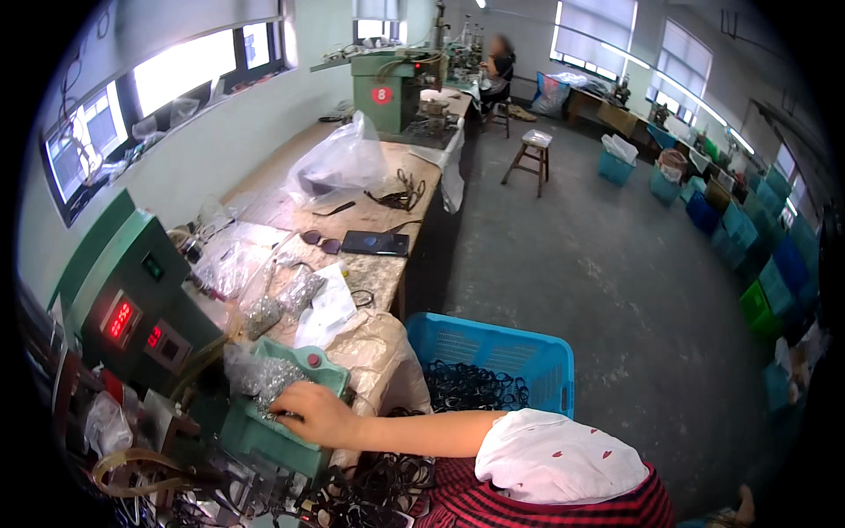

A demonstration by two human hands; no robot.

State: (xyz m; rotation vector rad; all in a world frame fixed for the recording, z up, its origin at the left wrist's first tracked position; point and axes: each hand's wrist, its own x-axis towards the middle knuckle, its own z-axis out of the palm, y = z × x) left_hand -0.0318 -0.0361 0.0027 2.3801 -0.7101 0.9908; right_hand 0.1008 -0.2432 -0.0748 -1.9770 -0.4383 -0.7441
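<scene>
My right hand (315, 415) reaches in from the lower right, its bent fingers closed down over a green metal tray (327, 373). The fingertips are among small silvery metal parts (275, 377), which lie in and around a clear plastic bag; whatever is between them is hidden. Beside the wrist and below it lies a heap of black eyeglass frames (370, 488). My left hand is not in view.
A green machine (123, 299) with red lit displays stands at the left. On the bench are a phone (376, 243), sunglasses (321, 242) and plastic bags (339, 163). A blue crate (493, 330) holds black frames. Farther back are a stool (531, 158) and a seated person (500, 75).
</scene>
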